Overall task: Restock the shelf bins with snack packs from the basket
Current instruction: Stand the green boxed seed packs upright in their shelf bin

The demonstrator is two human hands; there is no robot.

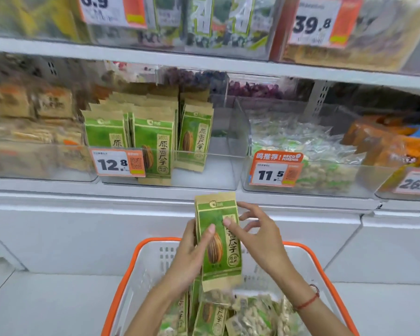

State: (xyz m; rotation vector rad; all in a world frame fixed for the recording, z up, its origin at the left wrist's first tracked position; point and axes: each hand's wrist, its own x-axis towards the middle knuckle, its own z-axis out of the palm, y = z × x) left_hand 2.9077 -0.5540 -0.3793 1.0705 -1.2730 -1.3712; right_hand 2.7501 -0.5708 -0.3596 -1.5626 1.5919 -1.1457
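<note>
— Basket point(324, 265) first, right under the camera: white with an orange rim, more snack packs point(230, 316) heaped in it. What's in hand?

— One green-and-kraft seed pack point(218, 241), held upright above the basket, in front of the white shelf edge. The left hand point(187, 255) grips it, thumb across the front and the other fingers curled behind its left edge.

— And the right hand point(260, 238)?

— Thumb tip on the pack's upper front; the other fingers are loosely bent and spread just beside the right edge, not clamped on it.

— So which step?

— I'd judge the pack is lifted out and being squared up, not yet shelved. Next it should go up and forward into the clear bin point(228, 146) with the 12.8 price tag point(118, 163), where matching packs point(153, 141) stand and the right side has room.

— Anything to mind?

— Clearing the bin's front wall and keeping the pack upright, face forward.
</note>
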